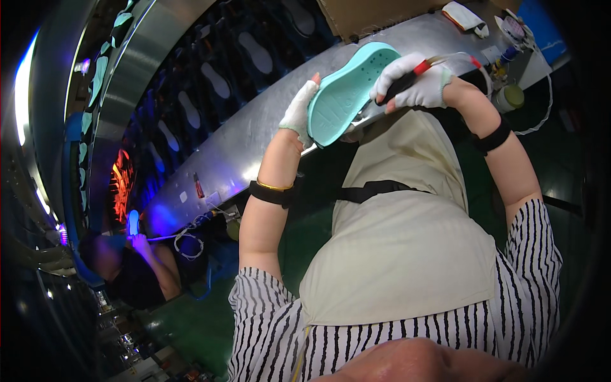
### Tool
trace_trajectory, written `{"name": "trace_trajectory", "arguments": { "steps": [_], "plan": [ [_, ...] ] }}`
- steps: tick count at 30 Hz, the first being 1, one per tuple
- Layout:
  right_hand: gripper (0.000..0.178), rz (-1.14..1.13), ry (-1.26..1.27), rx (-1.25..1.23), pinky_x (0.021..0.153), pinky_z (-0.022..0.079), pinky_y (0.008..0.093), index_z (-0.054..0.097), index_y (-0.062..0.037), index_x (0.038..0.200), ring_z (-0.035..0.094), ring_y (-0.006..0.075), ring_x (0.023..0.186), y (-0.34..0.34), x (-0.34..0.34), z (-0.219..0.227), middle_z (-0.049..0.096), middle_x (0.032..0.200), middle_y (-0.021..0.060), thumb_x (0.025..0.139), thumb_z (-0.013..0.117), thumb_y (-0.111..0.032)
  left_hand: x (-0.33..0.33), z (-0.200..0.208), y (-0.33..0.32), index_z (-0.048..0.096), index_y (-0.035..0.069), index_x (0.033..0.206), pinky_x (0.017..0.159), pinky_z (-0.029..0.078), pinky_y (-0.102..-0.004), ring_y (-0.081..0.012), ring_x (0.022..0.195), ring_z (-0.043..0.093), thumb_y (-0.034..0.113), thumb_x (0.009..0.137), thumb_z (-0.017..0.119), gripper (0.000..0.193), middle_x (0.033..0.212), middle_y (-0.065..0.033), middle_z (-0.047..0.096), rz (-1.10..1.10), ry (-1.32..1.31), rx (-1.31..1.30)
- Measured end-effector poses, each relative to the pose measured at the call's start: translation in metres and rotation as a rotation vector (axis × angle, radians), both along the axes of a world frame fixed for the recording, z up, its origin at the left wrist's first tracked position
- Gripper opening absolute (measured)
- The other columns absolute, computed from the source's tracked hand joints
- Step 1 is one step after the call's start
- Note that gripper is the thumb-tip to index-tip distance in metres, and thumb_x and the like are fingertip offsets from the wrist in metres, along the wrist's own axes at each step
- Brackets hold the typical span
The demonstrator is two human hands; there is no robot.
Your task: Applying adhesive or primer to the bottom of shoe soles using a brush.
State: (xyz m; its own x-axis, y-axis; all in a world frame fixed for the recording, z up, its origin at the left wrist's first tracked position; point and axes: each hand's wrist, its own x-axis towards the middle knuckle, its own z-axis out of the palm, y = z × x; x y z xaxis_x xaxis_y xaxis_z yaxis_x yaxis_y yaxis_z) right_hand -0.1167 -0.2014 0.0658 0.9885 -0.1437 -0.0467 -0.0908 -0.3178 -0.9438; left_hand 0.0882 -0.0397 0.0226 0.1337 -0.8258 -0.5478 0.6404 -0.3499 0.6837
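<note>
A turquoise shoe sole [347,95] with small holes towards its far end is held up over the metal ledge. My left hand [298,109], in a white glove with bare fingertips, is closed on its left edge. My right hand [417,83], gloved the same way, is wrapped round a black-handled tool [402,84] with a red band and a thin lead at its rear. The tool is beside the right edge of the sole. Its working tip is hard to make out, so I cannot tell whether it touches the sole.
Several pale soles [256,53] lie on a dark conveyor beyond the metal ledge [242,137]. A folded white cloth [464,18] and a lidded jar [510,98] are at the right. Another person [137,267] works at the far left, holding a blue-lit sole [133,223].
</note>
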Motion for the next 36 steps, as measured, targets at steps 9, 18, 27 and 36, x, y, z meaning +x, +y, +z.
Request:
{"name": "trace_trajectory", "arguments": {
  "steps": [9, 18, 27, 36],
  "plan": [
    [0.014, -0.511, -0.251, 0.407, 0.073, 0.050, 0.0244, 0.066, -0.0047, 0.091, 0.061, 0.0075, 0.078, 0.049, 0.015, -0.021, 0.066, 0.086, 0.0014, 0.081, 0.072, -0.013, -0.038, -0.008, 0.009, 0.037, 0.006, 0.139, 0.095, 0.046, -0.0530, -0.0392, 0.115, 0.053, 0.056, 0.094, 0.029, 0.068, 0.132, -0.0225, 0.047, 0.276, 0.345, -0.459],
    [0.012, -0.337, -0.323, 0.252, 0.068, 0.050, 0.0240, 0.067, -0.0058, 0.090, 0.060, 0.0077, 0.074, 0.076, 0.020, -0.021, 0.065, 0.084, -0.0001, 0.079, 0.073, -0.009, -0.051, -0.016, 0.011, 0.044, 0.007, 0.134, 0.098, 0.045, -0.0428, -0.0307, 0.114, 0.054, 0.056, 0.094, 0.031, 0.064, 0.129, -0.0164, 0.052, 0.479, 0.176, -0.366],
    [0.015, -0.448, -0.263, 0.489, 0.075, 0.051, 0.0249, 0.064, -0.0049, 0.091, 0.062, 0.0106, 0.084, 0.018, 0.031, -0.021, 0.067, 0.088, 0.0031, 0.079, 0.073, -0.006, -0.062, -0.004, 0.028, 0.037, 0.003, 0.137, 0.093, 0.049, -0.0485, -0.0385, 0.105, 0.059, 0.069, 0.088, 0.031, 0.083, 0.126, -0.0200, 0.052, 0.255, 0.281, -0.505],
    [0.014, -0.414, -0.738, -0.025, 0.081, 0.051, 0.0279, 0.062, -0.0009, 0.089, 0.062, 0.0131, 0.089, 0.027, 0.029, -0.025, 0.064, 0.094, 0.0041, 0.078, 0.068, 0.006, -0.056, -0.014, 0.036, 0.040, 0.004, 0.136, 0.086, 0.054, -0.0392, -0.0288, 0.100, 0.063, 0.063, 0.092, 0.031, 0.074, 0.121, -0.0154, 0.057, 0.284, 0.090, -0.480]
  ]
}}
